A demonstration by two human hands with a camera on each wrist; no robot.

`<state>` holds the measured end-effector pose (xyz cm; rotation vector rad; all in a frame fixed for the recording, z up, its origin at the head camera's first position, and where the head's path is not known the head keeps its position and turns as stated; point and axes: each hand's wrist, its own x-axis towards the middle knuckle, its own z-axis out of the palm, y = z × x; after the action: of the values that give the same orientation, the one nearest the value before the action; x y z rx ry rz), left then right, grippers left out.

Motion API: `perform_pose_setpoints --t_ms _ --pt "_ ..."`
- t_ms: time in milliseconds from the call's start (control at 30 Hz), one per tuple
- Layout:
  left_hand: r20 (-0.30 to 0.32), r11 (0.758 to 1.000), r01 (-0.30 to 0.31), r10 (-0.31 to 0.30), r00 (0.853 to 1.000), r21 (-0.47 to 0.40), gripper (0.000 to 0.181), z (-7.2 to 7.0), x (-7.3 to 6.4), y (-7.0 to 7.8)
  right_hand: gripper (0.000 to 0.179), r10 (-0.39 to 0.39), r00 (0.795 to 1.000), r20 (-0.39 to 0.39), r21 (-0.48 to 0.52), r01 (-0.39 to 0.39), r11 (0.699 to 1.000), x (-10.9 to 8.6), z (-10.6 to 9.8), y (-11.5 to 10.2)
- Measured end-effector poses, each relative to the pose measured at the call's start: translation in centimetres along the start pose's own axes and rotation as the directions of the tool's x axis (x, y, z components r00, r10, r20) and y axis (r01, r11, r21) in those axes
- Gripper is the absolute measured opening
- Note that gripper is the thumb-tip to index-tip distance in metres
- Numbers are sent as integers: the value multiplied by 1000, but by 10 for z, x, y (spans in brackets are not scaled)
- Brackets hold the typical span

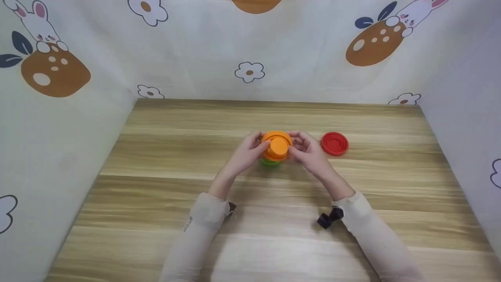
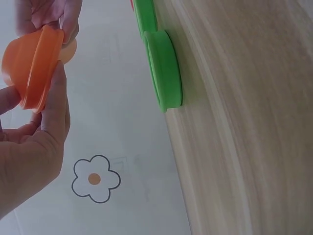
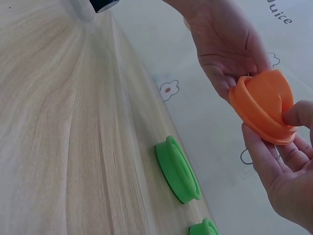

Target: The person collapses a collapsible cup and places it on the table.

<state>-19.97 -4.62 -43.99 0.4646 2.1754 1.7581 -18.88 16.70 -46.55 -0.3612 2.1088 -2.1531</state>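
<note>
An orange collapsible cup (image 1: 279, 147) is held up above the table between both hands, its narrow round end facing the head camera and its wide rim behind. My left hand (image 1: 246, 152) grips its left side, thumb on the narrow part and fingers behind the rim. On the right side, my right hand (image 1: 311, 154) grips it the same way. In the right wrist view the wall of the orange cup (image 3: 274, 98) shows a crease by the right thumb. Under it, a flat green ring-shaped piece (image 1: 270, 162) lies on the table, mostly covered.
Right of the hands lies a red collapsed round piece (image 1: 334, 143) with concentric rings. A second green piece (image 2: 145, 17) sits beside the first in the left wrist view. Patterned cloth walls (image 1: 195, 58) close in the wooden table (image 1: 176, 203) at the back and sides.
</note>
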Motion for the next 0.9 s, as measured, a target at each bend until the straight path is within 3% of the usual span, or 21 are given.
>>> perform_pose_setpoints --t_ms 133,300,600,900 --pt "33 1000 13 -12 999 -19 35 -2 -2 1 39 9 1000 -17 2 -9 1000 0 0 0" --pt "57 1000 -22 23 998 -17 39 -4 -2 1 38 17 999 -42 -6 -18 1000 0 0 0" --pt "26 998 -63 63 998 8 37 -3 -1 -2 37 1 999 -39 -26 -2 1000 1 2 0" --pt "2 998 -63 63 998 28 38 0 1 -1 38 30 999 -34 29 -29 999 -1 2 -2"
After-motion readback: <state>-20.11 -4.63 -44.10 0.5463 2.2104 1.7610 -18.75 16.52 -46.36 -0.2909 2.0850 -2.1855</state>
